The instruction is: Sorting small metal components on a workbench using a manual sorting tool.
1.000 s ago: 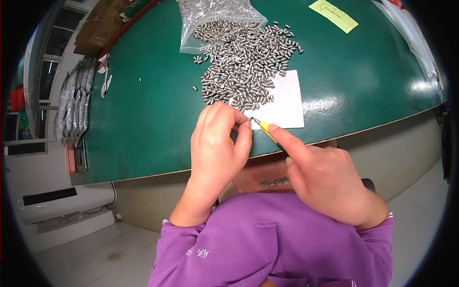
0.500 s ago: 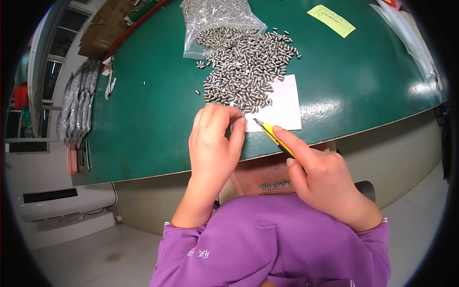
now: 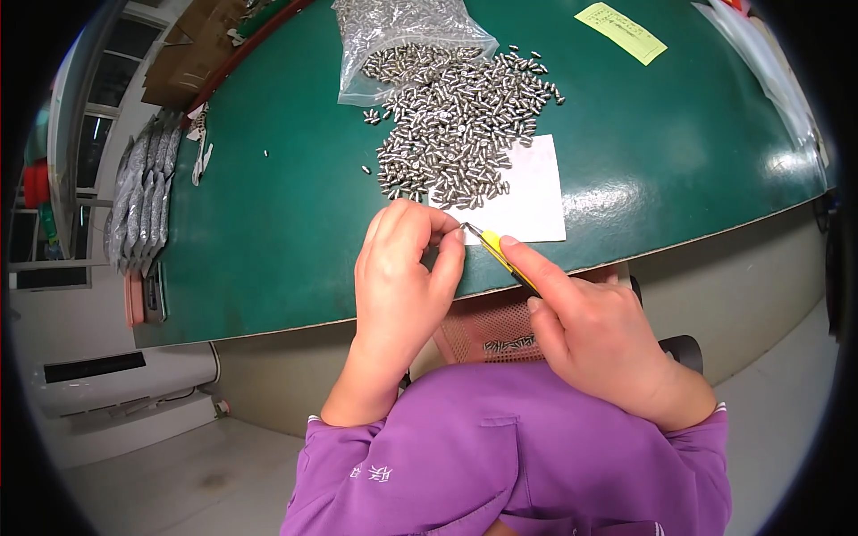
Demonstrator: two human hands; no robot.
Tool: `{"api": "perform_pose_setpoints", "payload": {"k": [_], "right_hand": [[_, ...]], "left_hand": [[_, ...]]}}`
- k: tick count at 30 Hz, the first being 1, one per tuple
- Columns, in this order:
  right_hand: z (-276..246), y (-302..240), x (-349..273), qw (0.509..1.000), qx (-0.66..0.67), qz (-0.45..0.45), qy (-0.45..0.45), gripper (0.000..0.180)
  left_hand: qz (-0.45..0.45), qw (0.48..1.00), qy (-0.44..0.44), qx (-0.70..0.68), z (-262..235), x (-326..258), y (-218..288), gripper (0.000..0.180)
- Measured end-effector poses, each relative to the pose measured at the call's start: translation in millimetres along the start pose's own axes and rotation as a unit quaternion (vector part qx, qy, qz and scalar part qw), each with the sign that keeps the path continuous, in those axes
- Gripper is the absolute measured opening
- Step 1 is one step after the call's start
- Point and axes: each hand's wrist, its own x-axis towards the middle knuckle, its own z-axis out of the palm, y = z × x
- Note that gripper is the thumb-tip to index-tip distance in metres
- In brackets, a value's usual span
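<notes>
Bench: green top (image 3: pixel 268 241), its near edge at the person's lap, so both hands work just over it.
Bag: clear plastic bag (image 3: pixel 402 22) lying at the far side, its mouth toward the person, which probably lets the contents spill within easy reach.
Heap: many small metal parts (image 3: pixel 447 125) run from the bag's mouth almost to the left fingertips.
Basket: pink mesh (image 3: pixel 463 329), below the bench edge, with some parts inside; likely placed there to be close to both hands.
Paper: 1 white sheet (image 3: pixel 534 210) partly under the heap, perhaps as a pale backing for small work.
Left hand: (image 3: pixel 402 263) thumb and forefinger pinch 1 small piece (image 3: pixel 462 228), seemingly to steady it.
Right hand: (image 3: pixel 594 322) grasps a cutter (image 3: pixel 503 256), forefinger laid along it, presumably for fine control.
Cutter tip: at the pinched piece; whether they touch, I cannot tell.
</notes>
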Motion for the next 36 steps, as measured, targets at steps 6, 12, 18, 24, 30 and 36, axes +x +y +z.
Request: {"api": "perform_pose_setpoints", "payload": {"k": [6, 12, 18, 24, 30, 36], "right_hand": [[-8, -2, 6, 1.0, 0.021, -0.002, -0.017, 0.059], [-17, -8, 11, 1.0, -0.013, -0.023, -0.016, 0.056], [-1, 7, 0, 0.995, 0.079, -0.021, 0.052, 0.057], [-4, 4, 0, 0.997, 0.063, -0.015, 0.04, 0.058], [-2, 5, -1, 0.998, 0.058, -0.011, 0.034, 0.058], [-1, 3, 1, 0.997, 0.059, -0.021, 0.041, 0.058]], "left_hand": [[-0.028, 0.999, -0.007, -0.022, 0, 0, 0, 0.014], [-0.028, 0.999, -0.015, -0.03, -4, -1, -1, 0.012], [-0.041, 0.992, -0.083, -0.082, -22, -4, 8, 0.008], [-0.035, 0.999, 0.033, 0.004, 0, 9, -10, 0.012], [-0.045, 0.998, -0.026, -0.043, -6, 8, -8, 0.012], [-0.034, 0.996, -0.045, -0.062, -12, 3, -4, 0.011]]}}
